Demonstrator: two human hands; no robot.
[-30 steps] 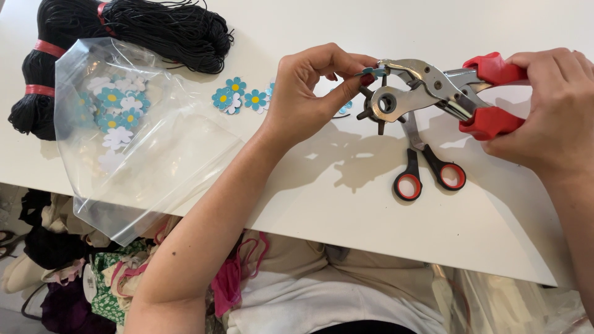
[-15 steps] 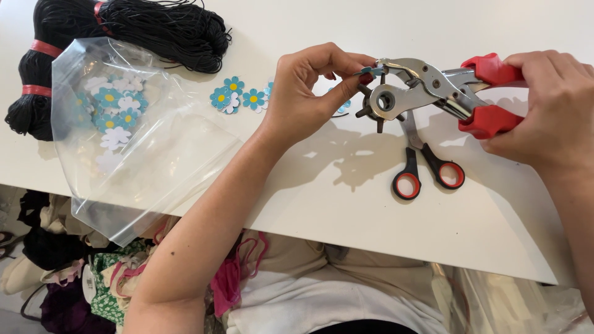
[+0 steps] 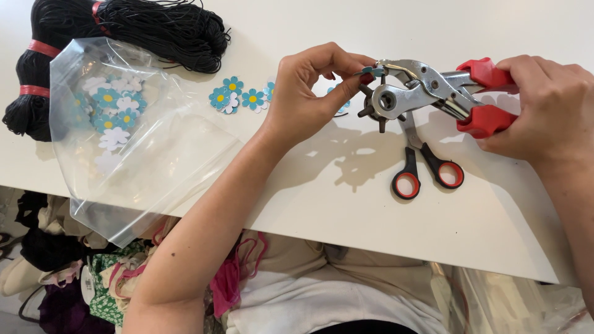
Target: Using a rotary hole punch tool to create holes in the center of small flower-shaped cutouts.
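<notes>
Hole punch (image 3: pixel 427 93), silver with red grips and dark rotary wheel

You sit at a white table (image 3: pixel 346 204), brightly lit, sharp shadows on its top. Below its near edge, heaped clothing (image 3: pixel 93 272) covers the floor.

Open room along the near edge and far right; clutter at the left end.

The surface (image 3: pixel 309 204) lies bare along its near edge below the hands and toward its far right corner. A plastic bag (image 3: pixel 154 154) overhangs the near left edge, black cord (image 3: pixel 124 31) fills the far left corner, paper flowers (image 3: pixel 238 99) lie just beside the bag, and scissors (image 3: pixel 424 167) lie under the hole punch (image 3: pixel 427 93).
</notes>
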